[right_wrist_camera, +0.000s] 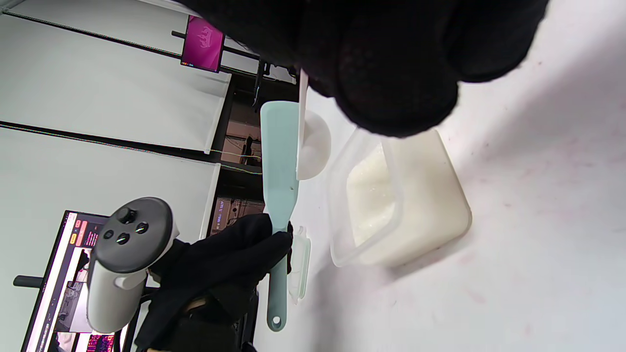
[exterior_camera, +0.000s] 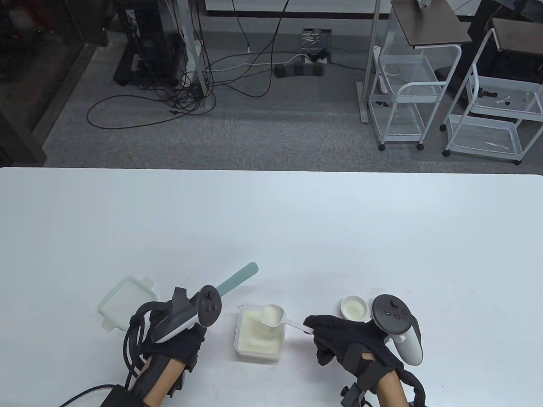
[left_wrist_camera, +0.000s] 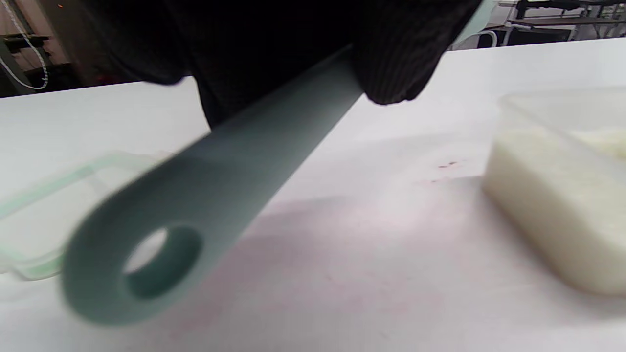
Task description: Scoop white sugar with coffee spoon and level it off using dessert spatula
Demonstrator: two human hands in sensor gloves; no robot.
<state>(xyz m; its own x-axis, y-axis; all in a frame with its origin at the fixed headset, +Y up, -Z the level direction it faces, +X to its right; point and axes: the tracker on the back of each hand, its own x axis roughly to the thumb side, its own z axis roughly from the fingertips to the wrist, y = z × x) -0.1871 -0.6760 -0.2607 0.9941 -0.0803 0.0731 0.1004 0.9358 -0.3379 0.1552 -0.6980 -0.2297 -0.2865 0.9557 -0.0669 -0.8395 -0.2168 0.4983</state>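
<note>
A clear square container (exterior_camera: 258, 337) of white sugar (right_wrist_camera: 371, 200) sits near the table's front edge. My right hand (exterior_camera: 335, 337) pinches the handle of a white coffee spoon (exterior_camera: 273, 316), whose heaped bowl hangs over the container. My left hand (exterior_camera: 180, 328), left of the container, grips a teal dessert spatula (exterior_camera: 237, 280) by its handle; the blade points up and away to the right, clear of the spoon. In the left wrist view the spatula's handle end (left_wrist_camera: 146, 254) with its hole fills the frame. The right wrist view shows the spatula blade (right_wrist_camera: 279, 156) beside the spoon (right_wrist_camera: 305, 142).
The container's green-rimmed lid (exterior_camera: 125, 301) lies flat left of my left hand. A small white dish (exterior_camera: 354, 307) stands right of the container, close to my right hand. Beyond the table's far edge are carts and floor cables.
</note>
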